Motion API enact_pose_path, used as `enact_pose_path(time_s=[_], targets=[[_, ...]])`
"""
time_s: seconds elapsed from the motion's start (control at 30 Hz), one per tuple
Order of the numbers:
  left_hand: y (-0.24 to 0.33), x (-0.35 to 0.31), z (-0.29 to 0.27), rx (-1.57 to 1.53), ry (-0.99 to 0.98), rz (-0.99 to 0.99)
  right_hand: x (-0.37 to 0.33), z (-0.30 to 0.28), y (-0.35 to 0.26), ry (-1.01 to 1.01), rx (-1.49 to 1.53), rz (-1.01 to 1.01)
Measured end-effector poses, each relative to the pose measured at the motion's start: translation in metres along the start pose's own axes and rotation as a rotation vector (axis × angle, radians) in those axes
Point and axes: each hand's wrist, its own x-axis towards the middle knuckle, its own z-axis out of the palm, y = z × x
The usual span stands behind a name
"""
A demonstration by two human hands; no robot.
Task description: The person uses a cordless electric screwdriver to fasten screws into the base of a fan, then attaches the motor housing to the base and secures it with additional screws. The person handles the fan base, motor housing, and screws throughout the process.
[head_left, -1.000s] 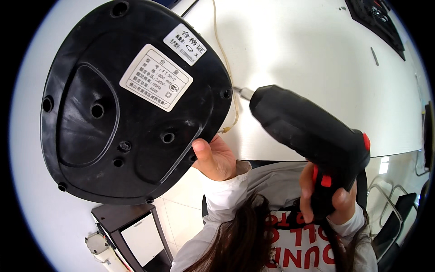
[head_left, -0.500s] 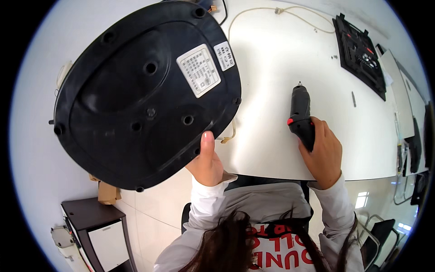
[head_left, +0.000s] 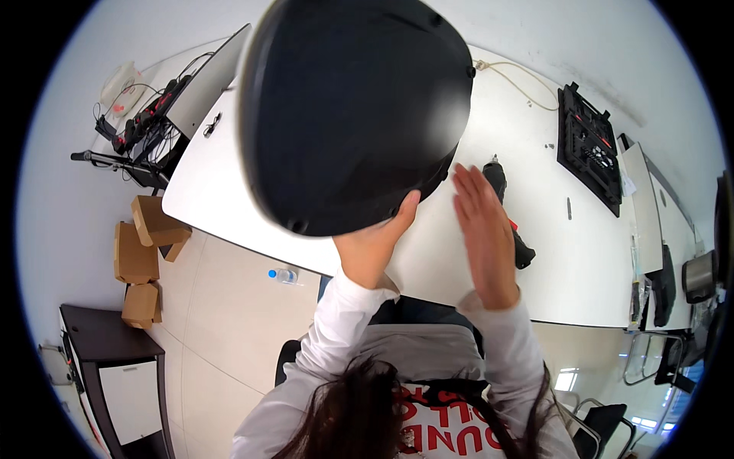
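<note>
A large rounded black plastic base [head_left: 355, 115] is held up over the table, blurred by motion, with screw holes along its rim. My left hand [head_left: 375, 249] grips its lower edge, thumb on the face toward me and the other fingers hidden behind. Beside the base's right edge, my right hand [head_left: 488, 241] is raised with fingers stretched out and nothing in it. A black cordless screwdriver [head_left: 496, 180] with a red button lies on the white table [head_left: 589, 264], partly covered by my right hand.
An open black tool case [head_left: 589, 145] and a small bit [head_left: 569, 208] are on the right. A beige cord [head_left: 520, 80] lies at the back. To the left are a panel [head_left: 202, 88] and tangled cables [head_left: 153, 130]; cardboard boxes [head_left: 136, 252] and a bottle [head_left: 284, 276] are on the floor.
My right hand has let go of the screwdriver and moved left toward the base. The base has turned and shifted right in view; its labels no longer show. The view has swung left.
</note>
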Motion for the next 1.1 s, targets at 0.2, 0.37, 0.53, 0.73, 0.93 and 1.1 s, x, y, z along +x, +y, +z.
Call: enact_pose_path(time_s=[0.2, 0.37, 0.53, 0.73, 0.93, 1.1], targets=[[-0.014, 0.016, 0.016, 0.135, -0.179, 0.038, 0.053, 0.022, 0.024, 0.159, 0.677, 0.234], [-0.016, 0.017, 0.036, 0.207, -0.249, 0.024, 0.057, 0.018, 0.027, 0.319, 0.699, 0.401], [-0.011, 0.028, 0.049, 0.159, -0.316, 0.037, 0.066, -0.006, 0.028, 0.216, 0.801, 0.528], [-0.01, 0.03, 0.046, 0.133, -0.363, 0.015, 0.064, -0.024, 0.046, 0.031, 0.924, 0.614], [-0.008, 0.031, 0.039, 0.073, -0.347, 0.027, 0.06, 0.003, 0.02, 0.103, 0.721, 0.658], [-0.01, 0.035, 0.037, 0.182, -0.366, 0.083, 0.076, -0.019, 0.066, -0.115, 1.078, 0.686]])
